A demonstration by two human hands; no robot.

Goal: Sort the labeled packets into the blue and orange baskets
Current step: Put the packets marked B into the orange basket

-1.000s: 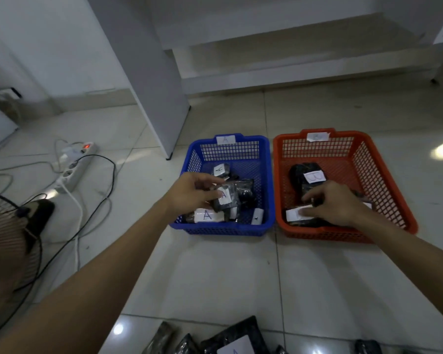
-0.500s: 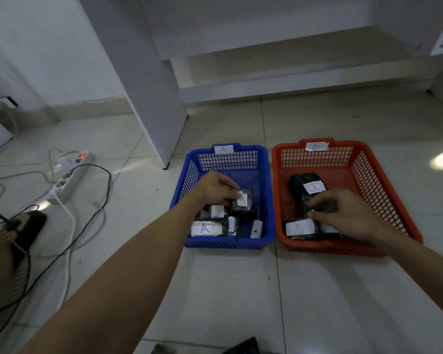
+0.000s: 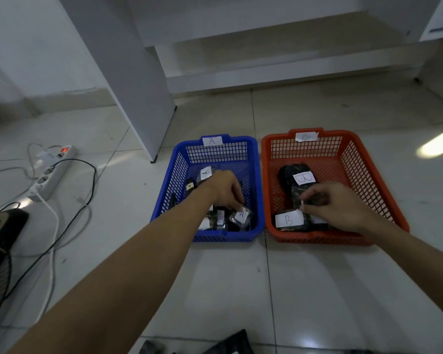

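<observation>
Blue basket: blue basket [image 3: 252,159] sits on the tiled floor [image 3: 241,290] at centre frame, a white tag marked A on its far rim.
Orange basket: orange basket [image 3: 368,185] stands just right of the blue one, their sides nearly touching; its far rim carries a tag marked B.
Left hand: left hand [image 3: 225,190] reaches down into the blue basket, fingers curled, fingertips pinching the top of the A packet [image 3: 242,217] in the basket's near right corner.
Other A packets: more dark packets lie in the blue basket, one with an A label [image 3: 205,173] just above the left hand.
Right hand: right hand [image 3: 335,205] is inside the orange basket, thumb and fingers curled round a dark packet [image 3: 298,198] near the middle; its label is mostly hidden.
B packets: one B packet [image 3: 289,220] lies at the near left corner of the orange basket, another B-labelled packet [image 3: 303,178] further back.
Unsorted packets: dark packets [image 3: 230,344] show at the bottom edge of the frame.
Left of frame: power strip [image 3: 53,172] with a red light, and cables [image 3: 69,221] across the floor.
Background: white furniture panel [image 3: 128,72] upper centre.
</observation>
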